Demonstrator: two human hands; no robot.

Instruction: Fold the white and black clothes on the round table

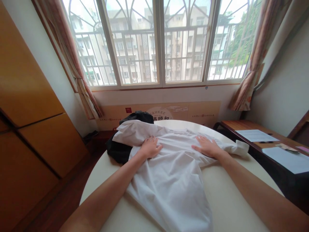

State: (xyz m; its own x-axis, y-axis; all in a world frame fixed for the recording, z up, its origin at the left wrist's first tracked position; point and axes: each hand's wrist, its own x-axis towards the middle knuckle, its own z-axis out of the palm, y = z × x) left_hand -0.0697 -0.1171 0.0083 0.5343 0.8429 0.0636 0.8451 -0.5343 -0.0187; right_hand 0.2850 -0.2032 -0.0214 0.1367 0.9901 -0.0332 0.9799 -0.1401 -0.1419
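A white T-shirt [173, 174] lies spread on a round cream table [231, 206], its hem toward me and its sleeves reaching out to left and right. My left hand [150, 147] rests flat on the shirt near its left shoulder, fingers stretched out. My right hand [207, 146] lies flat on the shirt near its right shoulder, fingers apart. Neither hand grips the cloth.
A dark garment [120, 149] lies under the shirt at the table's far left edge. A wooden desk [243, 125] with white papers [256, 135] stands at the right. A wooden wardrobe [31, 129] is on the left. A barred window [159, 42] with curtains is ahead.
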